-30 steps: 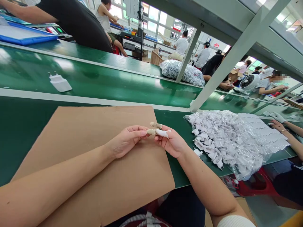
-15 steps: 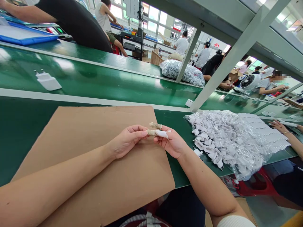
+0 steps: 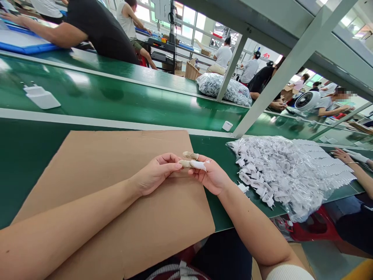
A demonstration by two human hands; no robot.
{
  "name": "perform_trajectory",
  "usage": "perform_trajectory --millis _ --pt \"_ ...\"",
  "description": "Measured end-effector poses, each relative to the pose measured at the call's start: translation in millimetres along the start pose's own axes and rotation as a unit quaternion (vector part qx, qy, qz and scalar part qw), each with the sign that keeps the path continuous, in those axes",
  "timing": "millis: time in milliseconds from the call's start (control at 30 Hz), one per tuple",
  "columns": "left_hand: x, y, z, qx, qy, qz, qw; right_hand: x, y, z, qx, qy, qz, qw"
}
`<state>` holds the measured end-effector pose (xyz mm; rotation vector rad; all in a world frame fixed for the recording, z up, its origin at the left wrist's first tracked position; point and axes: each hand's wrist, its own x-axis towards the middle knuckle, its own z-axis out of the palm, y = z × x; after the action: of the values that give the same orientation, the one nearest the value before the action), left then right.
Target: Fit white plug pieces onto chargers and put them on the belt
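Over a cardboard sheet [image 3: 96, 194] on the green counter [image 3: 32, 155], the left hand [image 3: 157, 175] pinches a beige finger cot [image 3: 185, 163] worn on the right hand [image 3: 214, 177], whose cot-covered fingers stand slightly apart.

Two hands [image 3: 159, 175] and two beige finger covers [image 3: 190, 155] are counted near, at one cardboard sheet [image 3: 116, 202]; one pronged white plug [image 3: 43, 98] is seen at far left; two plastic bags [image 3: 279, 167] at right.

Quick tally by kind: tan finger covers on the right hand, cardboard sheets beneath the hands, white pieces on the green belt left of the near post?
Tan finger covers: 2
Cardboard sheet: 1
White pieces: 2
Total: 5
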<state>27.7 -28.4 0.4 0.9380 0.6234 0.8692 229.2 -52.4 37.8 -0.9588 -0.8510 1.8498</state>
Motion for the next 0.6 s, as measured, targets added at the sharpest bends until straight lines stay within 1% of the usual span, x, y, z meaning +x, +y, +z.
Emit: perform_trajectory --millis 333,500,600 --pt "0.5 -0.7 -1.0 0.001 0.006 0.004 1.0 -0.5 -0.1 -0.6 -0.008 -0.003 0.001 1.0" --pt "1.5 -1.0 -2.6 -0.007 -0.007 0.004 1.0 1.3 1.7 -3.5 -0.008 -0.003 0.0 1.0" --pt "3.6 -2.1 -3.5 -0.012 -0.003 0.005 1.0 3.3 2.5 -5.3 -0.007 0.0 0.0 1.0"
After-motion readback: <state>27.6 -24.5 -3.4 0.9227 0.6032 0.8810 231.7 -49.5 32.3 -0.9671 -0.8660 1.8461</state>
